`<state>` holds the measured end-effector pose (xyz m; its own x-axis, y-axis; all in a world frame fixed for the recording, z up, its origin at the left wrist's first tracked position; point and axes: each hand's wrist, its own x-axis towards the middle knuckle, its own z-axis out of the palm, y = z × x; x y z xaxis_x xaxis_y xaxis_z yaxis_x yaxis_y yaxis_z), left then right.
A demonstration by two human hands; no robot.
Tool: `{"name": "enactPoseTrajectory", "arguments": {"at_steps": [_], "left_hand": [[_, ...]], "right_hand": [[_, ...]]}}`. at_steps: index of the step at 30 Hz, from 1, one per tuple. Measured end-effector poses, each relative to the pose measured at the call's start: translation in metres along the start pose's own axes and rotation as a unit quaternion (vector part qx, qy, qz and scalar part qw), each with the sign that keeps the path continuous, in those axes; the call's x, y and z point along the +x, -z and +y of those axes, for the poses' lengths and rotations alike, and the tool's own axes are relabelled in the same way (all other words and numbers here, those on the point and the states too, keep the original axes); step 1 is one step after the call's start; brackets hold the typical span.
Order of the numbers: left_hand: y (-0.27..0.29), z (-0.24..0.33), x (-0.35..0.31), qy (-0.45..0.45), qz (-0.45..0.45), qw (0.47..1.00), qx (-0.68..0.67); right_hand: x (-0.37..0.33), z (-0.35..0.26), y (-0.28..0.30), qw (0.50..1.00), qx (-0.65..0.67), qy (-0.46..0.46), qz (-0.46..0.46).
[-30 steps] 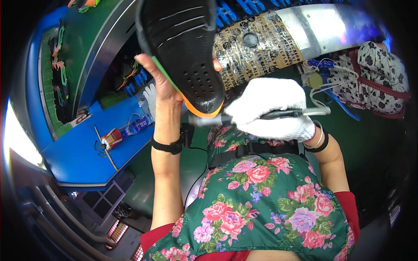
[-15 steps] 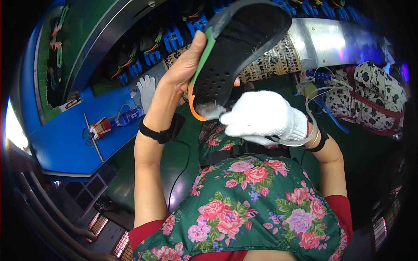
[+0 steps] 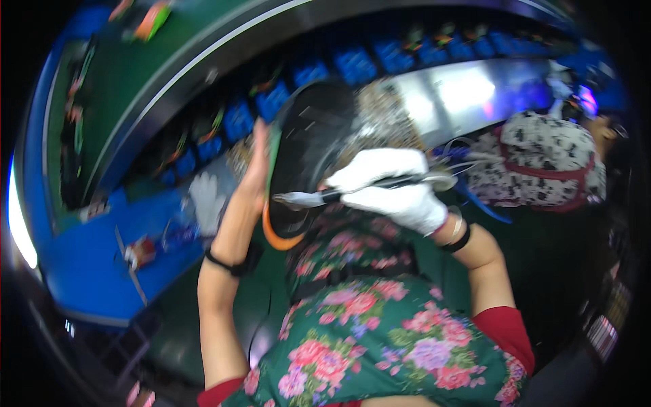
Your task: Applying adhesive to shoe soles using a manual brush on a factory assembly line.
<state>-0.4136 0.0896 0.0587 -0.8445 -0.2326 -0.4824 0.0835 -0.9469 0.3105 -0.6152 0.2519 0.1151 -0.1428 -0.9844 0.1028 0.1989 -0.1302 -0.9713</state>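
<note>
My bare left hand (image 3: 256, 163) grips a black shoe sole (image 3: 305, 142) by its left side, with the fingers largely behind it. A green and orange edge runs along the sole's left side and round its lower end. In a white knit glove, my right hand (image 3: 390, 190) is closed round the black handle of a brush (image 3: 305, 199). The brush's pale bristles point left and lie over the lower part of the sole, by its left edge. Motion blur hides whether they touch it.
On a blue table (image 3: 88, 271) at the left are a white glove (image 3: 205, 197), a clear-and-blue bottle (image 3: 180, 234) and a small red-and-white packet (image 3: 140, 252). Several blue holders (image 3: 356, 64) line the back beside a shiny metal surface (image 3: 461, 88). A flower-patterned bundle (image 3: 542, 163) stands right.
The sole has come down and left and stands more upright. My gloved hand has turned, showing the brush handle, and the bristles have shifted left toward the sole's edge. The whole view has shifted.
</note>
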Motion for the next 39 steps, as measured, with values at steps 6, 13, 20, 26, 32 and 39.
{"name": "enactPoseTrajectory", "arguments": {"at_steps": [6,13,20,26,32,39], "left_hand": [[0.007,-0.044,-0.002,-0.104,0.042,0.991,-0.074],[0.033,-0.055,-0.006,-0.127,-0.007,0.99,0.054],[0.028,-0.051,-0.023,-0.138,-0.068,0.967,-0.203],[0.009,-0.067,-0.015,-0.122,-0.268,0.925,-0.24],[-0.029,-0.086,-0.012,-0.113,-0.161,0.949,-0.246],[-0.031,-0.089,-0.014,-0.13,-0.039,0.98,-0.144]], "right_hand": [[0.018,-0.01,0.01,0.965,-0.19,0.164,0.078],[0.012,-0.02,0.012,0.936,-0.272,0.222,-0.008],[-0.007,-0.044,0.001,0.924,-0.263,0.265,0.077],[-0.008,-0.043,-0.008,0.891,-0.354,0.266,0.101],[0.01,-0.043,-0.017,0.862,-0.399,0.297,0.098],[0.011,-0.037,-0.037,0.864,-0.408,0.294,0.034]]}}
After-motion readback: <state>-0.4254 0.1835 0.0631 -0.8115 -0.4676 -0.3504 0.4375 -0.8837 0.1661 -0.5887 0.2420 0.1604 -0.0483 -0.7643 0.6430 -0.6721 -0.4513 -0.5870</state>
